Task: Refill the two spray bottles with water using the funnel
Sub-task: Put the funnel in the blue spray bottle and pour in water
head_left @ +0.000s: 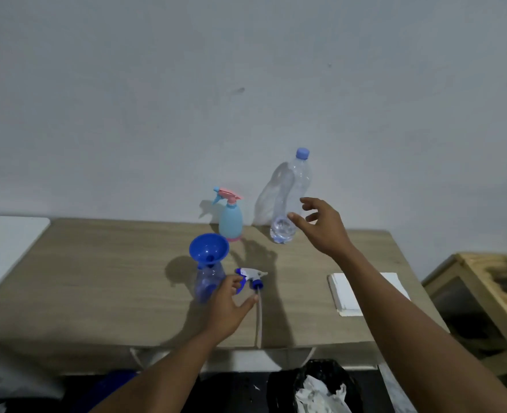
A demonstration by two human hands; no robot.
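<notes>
The bench [112, 287] carries everything. At about 1 o'clock on it, close to the wall, stands the water bottle [291, 198], the tallest thing there. Its long axis is upright and its blue cap is still screwed on, pointing up. The right hand [323, 228] hovers just beside it, at its 3 o'clock. This grip is wide, with fingers spread, and holds nothing.

At 12 o'clock stands the pale blue spray bottle [230, 220], upright. Its pink trigger is fitted and its nozzle points to 9 o'clock. Nearer, at 11 o'clock from the left hand [228, 308], the clear spray bottle [206, 283] stands upright with the funnel [209, 250] seated in its open neck, mouth upward.

The trigger head [250, 277] lies flat at that bottle's 3 o'clock, and its dip tube [258, 320] runs back towards 6 o'clock. The left grip is half-open and loose. Its fingertips are by the clear bottle and the trigger head, but I cannot tell whether they touch either.

The step in hand looks like fetching the water. To do it well:
- Take the water bottle low around its body, since the thin plastic will buckle.
- Uncap it before tilting.
- Steady the clear bottle with the left hand.
- Pour slowly into the middle of the funnel so that it neither tips nor backs up.
</notes>
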